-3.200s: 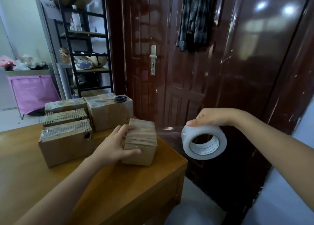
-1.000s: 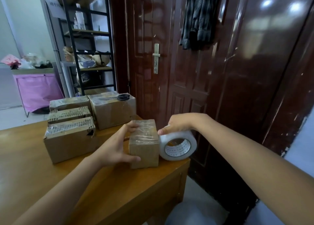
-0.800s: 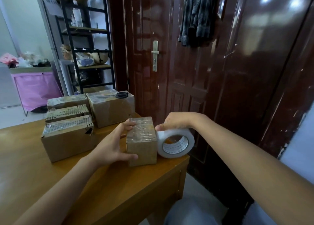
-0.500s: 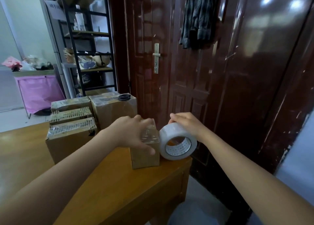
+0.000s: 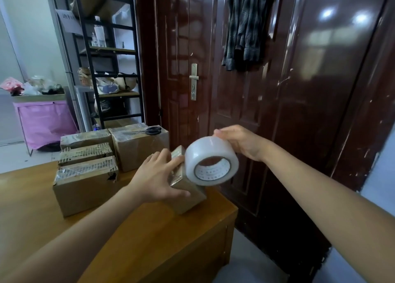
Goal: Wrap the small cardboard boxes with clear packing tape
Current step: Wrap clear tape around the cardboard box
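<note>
A small brown cardboard box (image 5: 188,194), partly covered in clear film, sits tilted on one edge near the right corner of the orange-brown wooden table (image 5: 149,240). The left hand (image 5: 156,179) rests on its near side, fingers spread and nearly straight, thumb along the front face. The right hand (image 5: 241,141) grips a wide roll of clear packing tape (image 5: 210,161) by its top, fingers curled over the rim; the roll seems to touch the box's upper right edge. Behind them stand four larger brown cardboard boxes (image 5: 85,182) bound in tape, grouped close together, and black-handled scissors (image 5: 149,130) lie on the rearmost right one
</note>
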A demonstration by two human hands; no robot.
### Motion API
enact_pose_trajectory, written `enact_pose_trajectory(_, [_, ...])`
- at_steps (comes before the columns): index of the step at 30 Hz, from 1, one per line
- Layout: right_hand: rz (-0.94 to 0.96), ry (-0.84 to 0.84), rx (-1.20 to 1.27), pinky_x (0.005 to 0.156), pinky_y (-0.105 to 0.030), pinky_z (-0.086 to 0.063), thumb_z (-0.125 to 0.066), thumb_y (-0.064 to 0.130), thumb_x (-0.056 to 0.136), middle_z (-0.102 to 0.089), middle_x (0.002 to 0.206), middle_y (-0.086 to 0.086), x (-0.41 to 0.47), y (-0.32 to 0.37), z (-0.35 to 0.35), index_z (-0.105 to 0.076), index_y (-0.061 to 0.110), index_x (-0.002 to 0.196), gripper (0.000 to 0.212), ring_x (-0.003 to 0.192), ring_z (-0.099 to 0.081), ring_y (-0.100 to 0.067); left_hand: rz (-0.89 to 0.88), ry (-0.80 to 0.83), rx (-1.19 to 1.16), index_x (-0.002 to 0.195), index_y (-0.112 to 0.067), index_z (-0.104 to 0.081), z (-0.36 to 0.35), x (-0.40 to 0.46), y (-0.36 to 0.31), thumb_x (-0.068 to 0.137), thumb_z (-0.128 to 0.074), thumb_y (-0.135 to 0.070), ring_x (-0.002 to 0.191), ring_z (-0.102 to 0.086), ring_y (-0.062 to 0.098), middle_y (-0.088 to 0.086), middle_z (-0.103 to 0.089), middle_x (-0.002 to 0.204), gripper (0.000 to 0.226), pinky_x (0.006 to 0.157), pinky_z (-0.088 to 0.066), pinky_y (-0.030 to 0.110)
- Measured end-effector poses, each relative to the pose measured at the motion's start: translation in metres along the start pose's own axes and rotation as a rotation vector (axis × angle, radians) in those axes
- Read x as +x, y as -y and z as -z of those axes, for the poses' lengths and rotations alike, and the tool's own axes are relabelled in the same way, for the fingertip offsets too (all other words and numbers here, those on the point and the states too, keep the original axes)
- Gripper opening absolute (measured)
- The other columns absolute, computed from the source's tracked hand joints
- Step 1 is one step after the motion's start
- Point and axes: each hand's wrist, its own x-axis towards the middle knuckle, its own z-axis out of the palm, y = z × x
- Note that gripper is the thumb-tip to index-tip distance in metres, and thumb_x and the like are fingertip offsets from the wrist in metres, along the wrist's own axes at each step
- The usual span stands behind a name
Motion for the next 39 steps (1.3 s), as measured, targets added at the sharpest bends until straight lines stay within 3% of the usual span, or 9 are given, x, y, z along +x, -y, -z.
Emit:
enact_pose_trajectory(5, [0.052, 0.029, 0.098, 0.075, -0.023, -0.053, -0.063, 0.023, 0.088, -0.07, 0.091, -0.007, 0.033, 0.017, -0.027, -0.069, 0.005, 0.104, 0.025, 0.081, -0.066, -0.016, 0.025, -0.239, -0.515, 0.149, -0.031, -0.029, -0.037, -0.02, 0.013, 0.068, -0.046, -0.088, 0.143, -0.019, 0.016, -0.009, -0.022, 0.151, 0.1, 0.118, -0.02, 0.05])
enact_pose_trajectory(9, [0.041, 0.02, 0.141, 0.075, -0.023, -0.052, -0.068, 0.03, 0.084, -0.069, 0.092, -0.008, 0.056, 0.016, -0.054, -0.067, 0.005, 0.111, 0.037, 0.079, -0.065, -0.015, 0.072, -0.23, -0.833, 0.142, -0.049, -0.019, -0.042, -0.034, 0.02, 0.067, -0.059, -0.082, 0.133, -0.03, -0.011, -0.037, -0.027, 0.142, 0.091, 0.106, -0.027, 0.008])
enact_pose_trajectory(14, [-0.028, 0.12, 0.223, 0.081, -0.037, -0.049, -0.052, 0.048, 0.09, -0.066, 0.082, -0.009, 0.074, -0.017, -0.086, -0.064, 0.008, 0.109, 0.046, 0.076, -0.063, -0.021, 0.21, -0.156, -1.044, 0.127, -0.042, -0.04, -0.044, -0.048, 0.034, 0.053, -0.069, -0.082, 0.118, -0.046, -0.016, -0.045, -0.049, 0.122, 0.089, 0.093, -0.036, 0.003])
enact_pose_trajectory(17, [-0.02, 0.133, 0.339, 0.075, -0.032, -0.05, -0.062, 0.07, 0.077, -0.063, 0.069, -0.005, 0.072, -0.036, -0.099, -0.067, 0.01, 0.086, 0.061, 0.068, -0.059, -0.019, 0.213, -0.135, -1.043, 0.128, -0.031, -0.051, -0.047, -0.049, 0.044, 0.055, -0.077, -0.073, 0.122, -0.053, 0.001, -0.022, -0.06, 0.127, 0.088, 0.104, -0.043, 0.025])
enact_pose_trajectory(20, [0.019, 0.174, 0.337, 0.069, -0.029, -0.049, -0.061, 0.069, 0.077, -0.062, 0.062, -0.004, 0.067, -0.033, -0.099, -0.069, 0.018, 0.066, 0.053, 0.061, -0.058, -0.017, 0.196, -0.143, -0.996, 0.13, -0.025, -0.053, -0.047, -0.05, 0.047, 0.058, -0.078, -0.07, 0.124, -0.052, 0.006, -0.01, -0.058, 0.132, 0.088, 0.109, -0.042, 0.038])
enact_pose_trajectory(22, [0.011, 0.216, 0.238, 0.069, -0.029, -0.05, -0.046, 0.057, 0.091, -0.065, 0.061, -0.002, 0.063, -0.023, -0.09, -0.073, 0.022, 0.062, 0.052, 0.058, -0.06, -0.015, 0.193, -0.155, -0.973, 0.131, -0.032, -0.051, -0.045, -0.05, 0.046, 0.06, -0.077, -0.071, 0.127, -0.05, 0.005, -0.013, -0.056, 0.134, 0.085, 0.11, -0.04, 0.038])
enact_pose_trajectory(26, [-0.005, 0.167, 0.046, 0.067, -0.026, -0.051, -0.039, 0.056, 0.092, -0.063, 0.055, -0.005, 0.043, -0.015, -0.045, -0.07, 0.019, 0.053, 0.062, 0.054, -0.06, -0.018, 0.137, -0.159, -0.914, 0.138, -0.042, -0.045, -0.05, -0.047, 0.052, 0.065, -0.075, -0.069, 0.142, -0.033, 0.008, -0.013, -0.043, 0.147, 0.084, 0.116, -0.031, 0.047])
enact_pose_trajectory(32, [-0.369, 0.214, -0.667, 0.057, -0.022, -0.037, -0.059, 0.07, 0.073, -0.046, 0.053, 0.004, -0.008, -0.05, 0.025, -0.049, 0.015, 0.055, 0.058, 0.053, -0.045, -0.012, 0.103, -0.128, -0.873, 0.139, -0.043, -0.044, -0.051, -0.044, 0.05, 0.063, -0.07, -0.076, 0.144, -0.017, -0.005, -0.039, -0.032, 0.143, 0.086, 0.118, -0.023, 0.044])
enact_pose_trajectory(39, [-0.418, 0.188, -0.658, 0.052, -0.019, -0.032, -0.058, 0.069, 0.072, -0.041, 0.048, 0.007, -0.015, -0.053, 0.039, -0.043, 0.019, 0.051, 0.057, 0.045, -0.038, -0.008, 0.067, -0.057, -0.701, 0.137, -0.046, -0.039, -0.036, -0.04, 0.051, 0.061, -0.062, -0.085, 0.139, -0.028, -0.003, -0.034, -0.035, 0.142, 0.089, 0.114, -0.031, 0.039])
